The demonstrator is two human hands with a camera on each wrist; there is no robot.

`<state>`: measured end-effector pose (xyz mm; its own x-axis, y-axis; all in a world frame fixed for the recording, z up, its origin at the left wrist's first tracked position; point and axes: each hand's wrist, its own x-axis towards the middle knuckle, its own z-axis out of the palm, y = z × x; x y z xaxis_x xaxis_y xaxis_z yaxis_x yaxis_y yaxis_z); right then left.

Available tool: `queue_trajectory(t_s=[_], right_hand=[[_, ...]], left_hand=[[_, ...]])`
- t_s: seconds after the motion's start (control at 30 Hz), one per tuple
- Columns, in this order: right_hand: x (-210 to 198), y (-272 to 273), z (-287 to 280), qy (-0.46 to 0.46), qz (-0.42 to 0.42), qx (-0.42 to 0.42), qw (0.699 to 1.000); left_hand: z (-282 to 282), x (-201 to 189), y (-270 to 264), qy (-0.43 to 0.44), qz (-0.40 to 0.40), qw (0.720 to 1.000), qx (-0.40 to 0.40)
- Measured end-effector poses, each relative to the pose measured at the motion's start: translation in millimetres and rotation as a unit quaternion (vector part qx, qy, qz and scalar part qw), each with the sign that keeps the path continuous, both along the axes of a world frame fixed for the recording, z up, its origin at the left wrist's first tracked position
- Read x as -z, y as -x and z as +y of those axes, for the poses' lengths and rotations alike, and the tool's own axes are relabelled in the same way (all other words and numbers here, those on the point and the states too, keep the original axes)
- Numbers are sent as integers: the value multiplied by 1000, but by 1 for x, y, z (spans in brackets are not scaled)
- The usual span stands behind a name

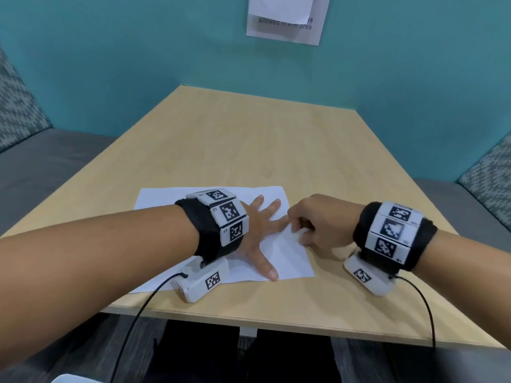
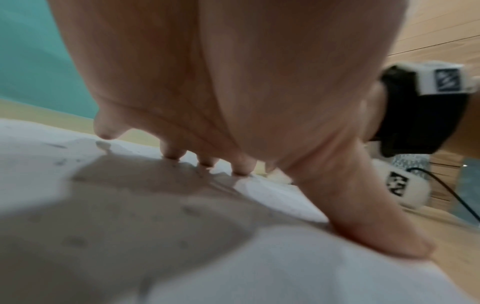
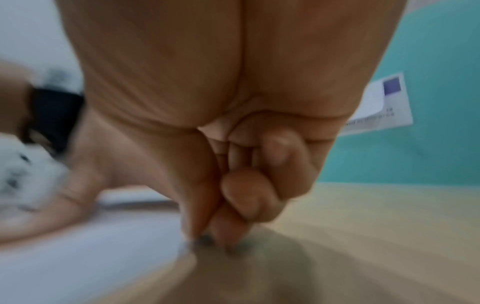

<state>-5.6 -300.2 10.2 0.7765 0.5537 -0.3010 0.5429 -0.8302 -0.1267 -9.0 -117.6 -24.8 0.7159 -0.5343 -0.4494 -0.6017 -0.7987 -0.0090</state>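
Note:
A white sheet of paper (image 1: 287, 258) lies on the near part of a light wooden table (image 1: 249, 139). My left hand (image 1: 260, 230) lies flat on the sheet with its fingers spread, the fingertips (image 2: 172, 154) and thumb pressing the paper down. My right hand (image 1: 312, 225) is at the sheet's right edge with its fingers curled. It pinches a small white object (image 1: 297, 234) against the paper, and I cannot make out what the object is. In the blurred right wrist view the thumb and forefinger (image 3: 207, 226) meet at the paper's edge (image 3: 91, 257).
A teal wall stands behind the table with a printed notice (image 1: 287, 20) on it. Grey upholstered benches run along the left (image 1: 41, 167) and right (image 1: 470, 203) sides. Black cables (image 1: 138, 313) hang from both wrist units over the table's near edge.

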Motion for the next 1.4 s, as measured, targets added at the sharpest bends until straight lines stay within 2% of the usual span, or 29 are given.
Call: queue_trajectory(t_s=[0.13,0.3,0.53,0.6,0.7,0.8,0.87,0.93,0.97,1.03,1.1,1.27,1.4], right_hand=[[6,31,8,-21,68,-55,996],[7,-3,-11,16,-21,28,999],[0,-6,-45,20,-75,107,991],[1,-6,-56,59,-84,126,987],[8,0,-63,108,-72,143,981],[6,7,-63,151,-75,145,975],[2,14,-58,156,-124,131,971],[1,27,-46,101,-161,93,977],[3,36,-36,66,-149,69,984],[9,58,-14,26,-81,12,996],[16,77,5,31,-28,-36,998],[19,104,31,35,-36,-72,996],[18,127,50,2,-33,-135,990]], left_hand=[[0,2,-4,-1,8,1000,0],[-1,1,-4,-18,4,1000,-1],[1,-13,1,-1,25,1000,4],[7,-25,5,44,34,998,-13],[32,-47,12,161,40,983,-74],[73,-61,24,222,4,963,-155],[103,-63,37,241,-36,947,-211],[128,-61,56,253,-66,930,-260],[138,-57,67,260,-76,920,-283],[153,-45,91,280,-89,896,-332],[165,-27,112,299,-101,863,-395],[187,9,151,245,-171,765,-571],[203,20,179,323,-158,658,-662]])
